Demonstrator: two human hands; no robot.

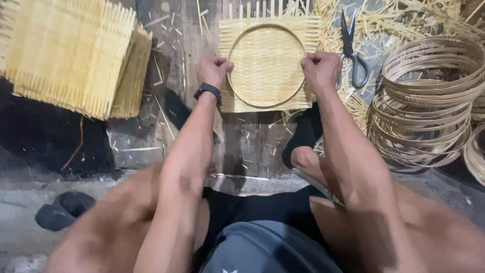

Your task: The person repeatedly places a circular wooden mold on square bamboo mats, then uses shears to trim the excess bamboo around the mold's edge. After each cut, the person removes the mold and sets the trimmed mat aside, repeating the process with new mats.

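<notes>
Pale straw-coloured bamboo fills the upper middle of the frame, where we see a square woven mat (267, 65) lying flat on rough, dark wooden boards (252, 146). Its weave is tight and flat, and loose strip ends bristle out along every edge. A thin round bamboo hoop (233, 50) lies on the mat, ringing the middle of the weave.

The left hand (214, 70) is curled into a closed fist at the left edge of the hoop, pinching the rim and mat together. A black band (207, 91) wraps its wrist. The right hand (320, 70) is closed the same way at the right edge of the hoop, fingers folded tight over the rim.

Just beside the right hand, in the upper right, lie scissors (352, 53) with dark blades and grey looped handles, resting on a litter of bamboo offcuts (404, 20). At the far right we see a stack of round bamboo hoops (429, 101), smooth and coiled one on another. In the upper left sits a thick pile of finished woven mats (70, 55), with fringed edges. Thin slivers are scattered over the boards. At the lower left, a dark sandal (63, 210) rests on grey concrete.
</notes>
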